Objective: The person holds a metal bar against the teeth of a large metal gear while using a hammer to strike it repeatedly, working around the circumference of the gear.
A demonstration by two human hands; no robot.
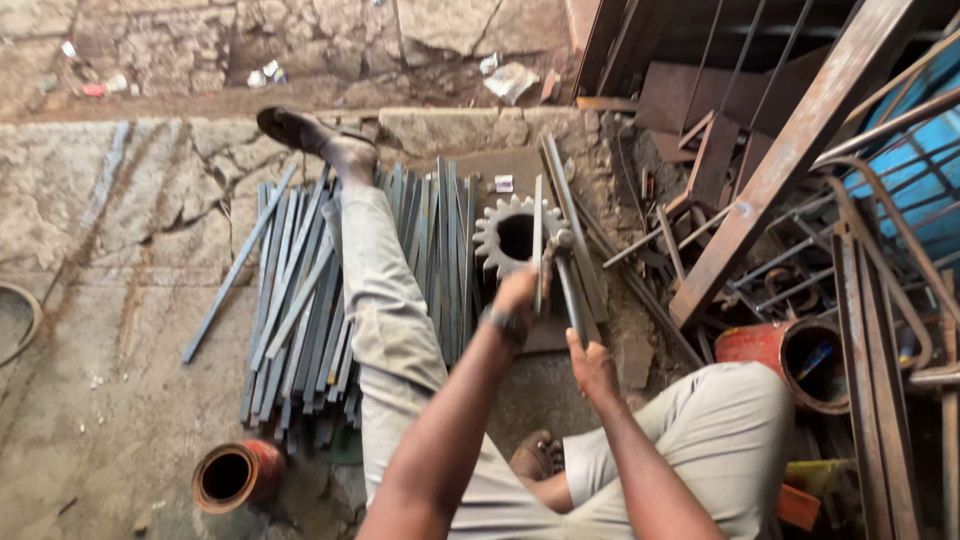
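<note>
Steel strip (539,250) in both hands (555,325), small white label (504,184) beyond gear (508,238)

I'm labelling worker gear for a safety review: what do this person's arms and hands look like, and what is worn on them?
Both forearms are bare, with no sleeves in view. The left hand has no glove; a dark band, like a watch or bracelet, circles its wrist. The right hand is also gloveless, with nothing visible on its wrist. No rings can be made out.
</note>
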